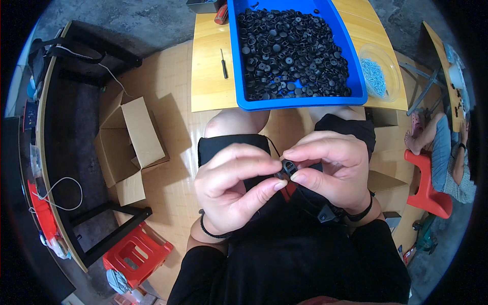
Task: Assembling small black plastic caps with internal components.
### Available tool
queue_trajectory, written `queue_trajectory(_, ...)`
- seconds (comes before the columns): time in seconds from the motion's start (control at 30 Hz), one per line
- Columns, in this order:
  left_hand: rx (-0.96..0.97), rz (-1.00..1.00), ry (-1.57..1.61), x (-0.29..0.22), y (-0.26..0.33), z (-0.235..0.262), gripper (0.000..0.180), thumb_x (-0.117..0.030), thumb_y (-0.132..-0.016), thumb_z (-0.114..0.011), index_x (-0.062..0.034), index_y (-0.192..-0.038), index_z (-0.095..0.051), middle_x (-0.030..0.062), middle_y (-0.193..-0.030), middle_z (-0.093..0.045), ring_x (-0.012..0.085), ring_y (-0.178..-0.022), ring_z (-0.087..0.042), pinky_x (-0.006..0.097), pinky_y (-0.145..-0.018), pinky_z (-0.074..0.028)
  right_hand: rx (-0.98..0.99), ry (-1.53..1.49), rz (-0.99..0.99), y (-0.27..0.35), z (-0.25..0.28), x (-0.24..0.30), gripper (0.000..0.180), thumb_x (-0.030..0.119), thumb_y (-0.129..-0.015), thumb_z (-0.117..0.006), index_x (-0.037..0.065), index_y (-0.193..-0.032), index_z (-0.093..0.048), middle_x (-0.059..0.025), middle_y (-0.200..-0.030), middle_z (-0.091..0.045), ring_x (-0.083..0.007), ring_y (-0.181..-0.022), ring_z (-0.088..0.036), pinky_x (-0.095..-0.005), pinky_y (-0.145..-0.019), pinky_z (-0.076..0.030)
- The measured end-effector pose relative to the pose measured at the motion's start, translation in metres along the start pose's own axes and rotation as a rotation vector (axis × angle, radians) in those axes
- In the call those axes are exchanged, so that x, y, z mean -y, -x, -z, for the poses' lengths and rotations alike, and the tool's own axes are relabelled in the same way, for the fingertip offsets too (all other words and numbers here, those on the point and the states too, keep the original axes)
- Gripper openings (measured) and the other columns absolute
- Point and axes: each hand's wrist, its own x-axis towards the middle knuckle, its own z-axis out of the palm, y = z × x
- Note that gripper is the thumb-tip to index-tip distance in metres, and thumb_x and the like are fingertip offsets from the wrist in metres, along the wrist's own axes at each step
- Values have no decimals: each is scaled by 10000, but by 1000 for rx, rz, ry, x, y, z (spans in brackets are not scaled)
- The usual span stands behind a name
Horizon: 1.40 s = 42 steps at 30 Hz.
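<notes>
In front of my lap, my two hands meet fingertip to fingertip. Between the thumb and index finger of my right hand point(330, 160) is a small black plastic part point(290, 166) with an opening in its face. My left hand point(236, 185) is closed in a pinch on a tiny dark piece point(279, 175), right beside that part; the fingertips hide most of it. Beyond the hands, a blue tray point(305, 104) holds a heap of small round black plastic caps and rings point(295, 53).
The tray stands on a wooden table point(211, 86), between a black screwdriver point(223, 65) and a clear bowl of small light-blue pieces point(373, 76). An open cardboard box point(145, 132) and a red stool point(137, 254) stand left. Someone sits at right near a red chair point(427, 183).
</notes>
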Motion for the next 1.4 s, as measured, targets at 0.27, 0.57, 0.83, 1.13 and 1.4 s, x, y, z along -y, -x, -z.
queue_trajectory(0.27, 95, 323, 402, 6, -7, 2, 424, 6, -660, -745, 27, -1063, -617, 187, -1134, -580, 188, -981, -592, 240, -778, -488, 66, 133, 123, -3, 2, -4, 226, 24, -712, -698, 18, -936, -666, -93, -853, -666, -187, -740, -649, -263, -655, -515)
queue_trajectory(0.57, 164, 187, 282, 5, -10, 8, 361, -22, -641, -759, 46, -977, -646, 184, -1016, -636, 266, -956, -622, 327, -843, -480, 156, 152, 97, -4, 4, 2, 200, 23, -705, -698, 50, -903, -687, -95, -821, -660, -193, -741, -653, -261, -626, -509)
queue_trajectory(0.83, 220, 25, 185, 8, -15, 9, 352, -68, -613, -787, 48, -919, -657, 191, -944, -648, 281, -893, -639, 328, -797, -500, 193, 16, 49, -3, 8, 3, 198, 13, -710, -697, 39, -906, -684, -109, -824, -663, -189, -715, -654, -254, -612, -508)
queue_trajectory(1.13, 136, -56, 192, 17, -10, 1, 313, -87, -638, -779, 46, -895, -660, 184, -890, -649, 270, -832, -644, 324, -751, -511, 203, -199, -41, -1, 8, -4, 189, 7, -730, -685, 12, -919, -677, -115, -847, -668, -182, -752, -653, -252, -669, -510)
queue_trajectory(1.4, 76, 181, 159, 22, -5, -11, 447, -100, -708, -740, 36, -1099, -571, 162, -1068, -605, 205, -959, -601, 272, -765, -486, -11, 138, 38, -3, 26, -7, 170, 21, -736, -673, 8, -905, -676, -93, -851, -654, -148, -775, -623, -233, -678, -487)
